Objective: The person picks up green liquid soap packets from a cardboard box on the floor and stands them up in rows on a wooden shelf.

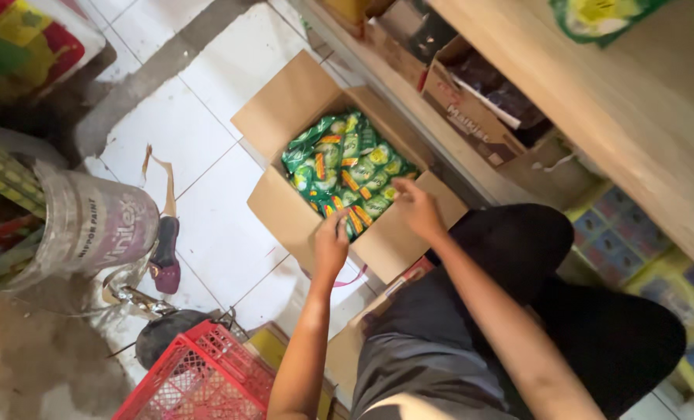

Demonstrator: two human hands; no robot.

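Red crate [199,381] nearest; hands [331,245] [417,206] gripping green packets [347,167] (open carton [289,214]); bucket [90,225] left.

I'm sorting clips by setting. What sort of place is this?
Probably a small shop or its stockroom: an open cardboard box packed with green sachets on a tiled floor, boxed goods under a wooden shelf, and a red plastic crate.

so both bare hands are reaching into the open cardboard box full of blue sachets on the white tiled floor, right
Not quite: the head view shows the sachets are green with yellow and orange markings, not blue. The rest holds: the left hand and right hand reach into the open cardboard box on the white tiled floor.
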